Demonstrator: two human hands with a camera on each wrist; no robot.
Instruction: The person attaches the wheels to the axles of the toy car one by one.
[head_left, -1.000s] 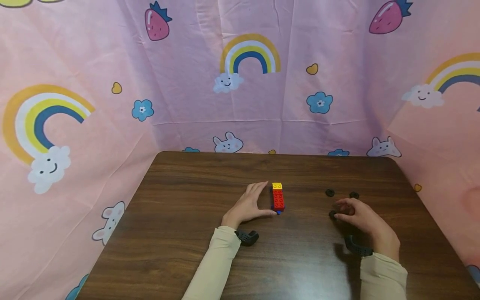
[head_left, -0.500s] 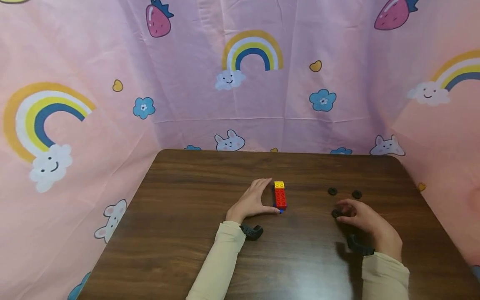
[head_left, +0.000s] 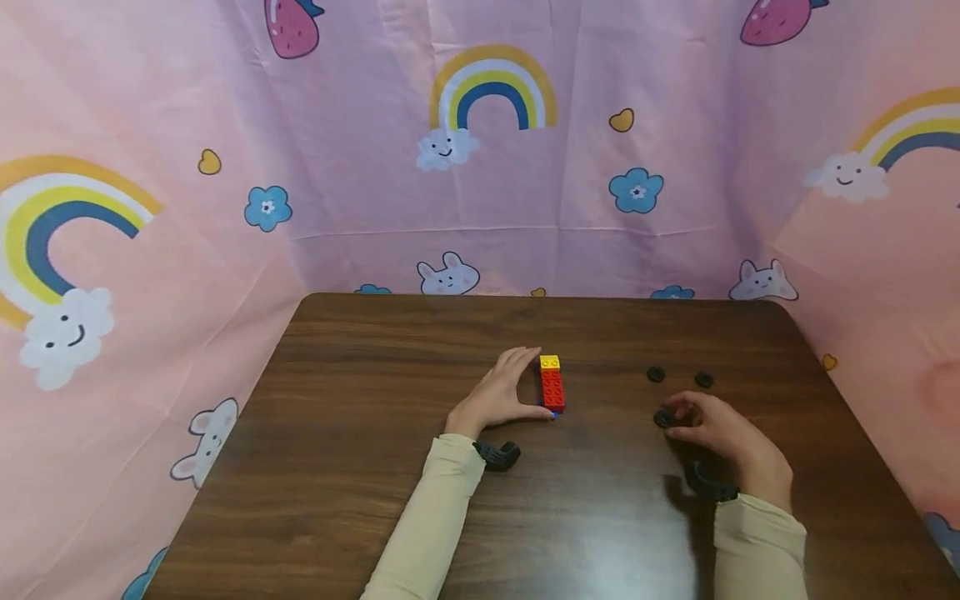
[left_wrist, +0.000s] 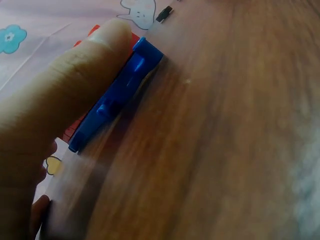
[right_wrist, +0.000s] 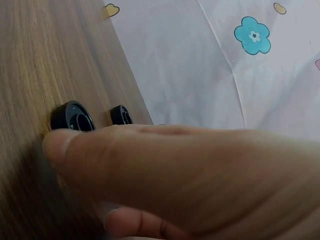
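A toy brick car (head_left: 552, 392), with red bricks and a yellow one over a blue base, stands mid-table. My left hand (head_left: 491, 400) grips it lengthwise, thumb at the near end and forefinger at the yellow far end. In the left wrist view the thumb covers part of the red bricks and lies against the blue base (left_wrist: 117, 95), where a small peg sticks out. My right hand (head_left: 720, 429) pinches a small black wheel (head_left: 663, 417) on the table between thumb and forefinger. The right wrist view has the thumb at the rim of this wheel (right_wrist: 72, 117).
Two more black wheels, a left one (head_left: 656, 374) and a right one (head_left: 704, 379), lie flat beyond my right hand. The brown wooden table (head_left: 337, 375) ends at a printed pink cloth (head_left: 360, 192) behind it. Each wrist wears a black band.
The head view has shifted slightly. My right fingers have drawn in closer round the near wheel, which stays in place. My left hand stays at the brick car.
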